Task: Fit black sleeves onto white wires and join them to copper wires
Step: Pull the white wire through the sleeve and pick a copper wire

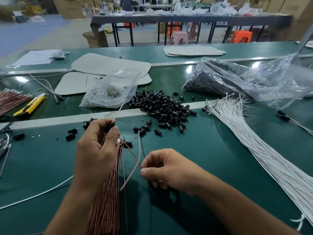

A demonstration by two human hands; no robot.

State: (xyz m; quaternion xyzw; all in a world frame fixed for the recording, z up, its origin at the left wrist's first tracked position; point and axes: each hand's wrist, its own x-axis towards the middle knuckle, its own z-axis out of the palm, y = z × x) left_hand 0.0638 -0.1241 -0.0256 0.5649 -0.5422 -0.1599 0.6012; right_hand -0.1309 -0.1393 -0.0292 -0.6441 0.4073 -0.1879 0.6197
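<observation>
My left hand [96,150] grips a thick bundle of copper wires [106,200] that hangs down toward me. Its fingertips also hold a black sleeve [111,126] with a white wire [119,108] rising out of it. My right hand [162,168] pinches a single copper wire [134,164] pulled out from the bundle, its tip pointing up. A heap of loose black sleeves [162,106] lies ahead on the green bench. A fan of white wires [250,138] stretches along the right side.
A clear bag of small metal parts [111,89] stands left of the sleeve heap. A large plastic bag of black sleeves [225,78] lies at the back right. A yellow utility knife [30,105] and more copper wires [11,100] sit at far left. Grey cardboard sheets [110,65] lie behind.
</observation>
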